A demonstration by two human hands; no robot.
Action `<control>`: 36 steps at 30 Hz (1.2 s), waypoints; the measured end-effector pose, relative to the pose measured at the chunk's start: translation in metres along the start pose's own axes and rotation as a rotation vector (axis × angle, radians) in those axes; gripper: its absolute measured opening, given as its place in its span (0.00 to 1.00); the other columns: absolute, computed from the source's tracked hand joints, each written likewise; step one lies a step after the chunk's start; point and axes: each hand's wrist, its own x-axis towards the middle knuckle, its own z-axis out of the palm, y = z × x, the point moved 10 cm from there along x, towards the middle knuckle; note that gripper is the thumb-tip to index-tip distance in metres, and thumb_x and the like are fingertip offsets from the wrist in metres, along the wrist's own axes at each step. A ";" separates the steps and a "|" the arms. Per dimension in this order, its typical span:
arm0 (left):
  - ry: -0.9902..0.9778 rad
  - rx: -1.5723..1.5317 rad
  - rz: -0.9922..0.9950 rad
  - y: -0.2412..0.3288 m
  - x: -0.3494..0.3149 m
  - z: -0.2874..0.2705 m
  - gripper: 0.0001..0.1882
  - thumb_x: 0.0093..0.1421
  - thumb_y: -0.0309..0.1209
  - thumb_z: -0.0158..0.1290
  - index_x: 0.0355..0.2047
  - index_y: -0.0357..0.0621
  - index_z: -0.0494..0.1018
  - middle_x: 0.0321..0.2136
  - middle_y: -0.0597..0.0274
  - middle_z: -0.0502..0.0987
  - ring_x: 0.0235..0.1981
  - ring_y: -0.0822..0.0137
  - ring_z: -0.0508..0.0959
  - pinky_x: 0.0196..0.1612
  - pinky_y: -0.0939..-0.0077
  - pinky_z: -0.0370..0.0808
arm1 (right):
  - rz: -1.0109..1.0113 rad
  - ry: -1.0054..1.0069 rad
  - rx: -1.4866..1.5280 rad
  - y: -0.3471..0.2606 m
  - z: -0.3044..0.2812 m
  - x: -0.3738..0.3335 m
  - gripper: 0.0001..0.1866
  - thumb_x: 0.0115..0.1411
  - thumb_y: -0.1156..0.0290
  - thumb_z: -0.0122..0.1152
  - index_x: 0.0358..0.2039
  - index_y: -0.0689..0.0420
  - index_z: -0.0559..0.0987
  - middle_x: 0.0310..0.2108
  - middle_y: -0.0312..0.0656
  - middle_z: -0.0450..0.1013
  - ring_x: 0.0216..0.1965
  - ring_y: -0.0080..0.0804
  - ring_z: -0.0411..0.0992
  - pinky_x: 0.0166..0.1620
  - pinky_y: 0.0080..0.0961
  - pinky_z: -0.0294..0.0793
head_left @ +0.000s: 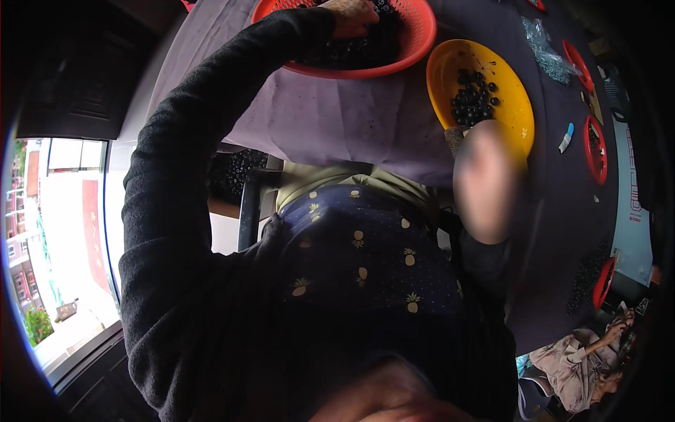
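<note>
Reaching into a red basket (365,69) on the far part of a purple tablecloth (316,116), a person's left hand (353,17) is among round black pieces (344,52), its fingers too unclear to call. The right hand (485,183), blurred so its fingers cannot be read either, is at the near rim of a yellow bowl (518,116), to the right, with more pieces inside.

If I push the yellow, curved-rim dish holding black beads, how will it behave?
The yellow, curved-rim, plastic-looking dish is probably stiff, since its rim keeps a smooth, unbent curve. The small, round, glossy black beads lie loose inside, so they would likely roll if it tips. The wrinkled purple tablecloth may drag or bunch under it.
</note>
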 end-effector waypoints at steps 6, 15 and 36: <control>-0.057 -0.332 -0.184 0.006 -0.006 -0.031 0.12 0.44 0.30 0.55 0.29 0.38 0.73 0.27 0.50 0.75 0.32 0.49 0.75 0.37 0.60 0.72 | -0.003 -0.032 -0.023 0.002 0.007 -0.001 0.10 0.55 0.71 0.60 0.31 0.64 0.72 0.26 0.43 0.69 0.25 0.32 0.67 0.30 0.24 0.67; 0.347 -1.096 -0.156 0.056 -0.039 -0.142 0.09 0.56 0.28 0.54 0.37 0.36 0.74 0.28 0.62 0.77 0.31 0.72 0.75 0.35 0.77 0.73 | -0.007 -0.003 -0.009 -0.002 0.007 0.003 0.13 0.53 0.65 0.63 0.30 0.61 0.72 0.24 0.44 0.68 0.25 0.40 0.69 0.27 0.30 0.67; 0.392 -2.387 0.017 0.166 -0.085 -0.087 0.16 0.58 0.26 0.49 0.47 0.36 0.69 0.43 0.58 0.74 0.44 0.67 0.74 0.49 0.69 0.71 | -0.430 0.107 -0.144 -0.077 0.000 0.014 0.17 0.51 0.60 0.64 0.30 0.57 0.69 0.24 0.39 0.66 0.26 0.37 0.70 0.26 0.31 0.69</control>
